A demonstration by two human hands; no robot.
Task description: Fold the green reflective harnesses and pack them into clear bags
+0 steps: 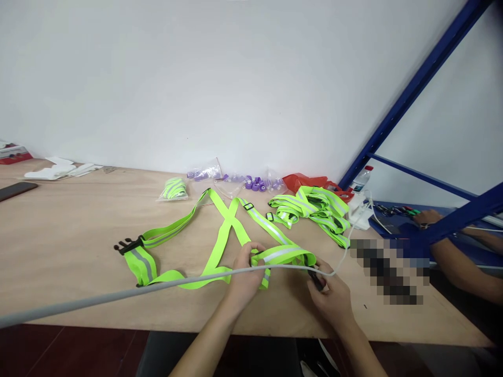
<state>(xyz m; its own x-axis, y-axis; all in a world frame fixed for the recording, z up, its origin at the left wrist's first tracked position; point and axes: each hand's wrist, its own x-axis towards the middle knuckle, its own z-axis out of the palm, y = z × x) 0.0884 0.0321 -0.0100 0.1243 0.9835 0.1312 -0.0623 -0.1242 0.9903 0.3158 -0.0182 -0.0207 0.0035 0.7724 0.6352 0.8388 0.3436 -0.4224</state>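
A neon-green reflective harness (pixel 222 235) is spread on the wooden table, two of its straps crossing in an X. Its left end carries a black buckle piece (pixel 129 244). My left hand (pixel 247 272) is closed on a green strap with a silver stripe near the middle of the table. To its right, my right hand (pixel 332 294) pinches a black buckle piece (pixel 315 279) at the strap's right end. Between the two hands the strap loops just above the table. A grey cable (pixel 157 285) passes in front of the harness and across the hands.
Behind lie a heap of green straps (pixel 314 207), a bagged strap roll (pixel 175 189), purple rolls (pixel 254 183), a red bag (pixel 304 181) and a bottle (pixel 361 179). A white power strip (pixel 359 211) stands right. Another person's arms (pixel 463 269) are beyond the blue frame (pixel 416 68).
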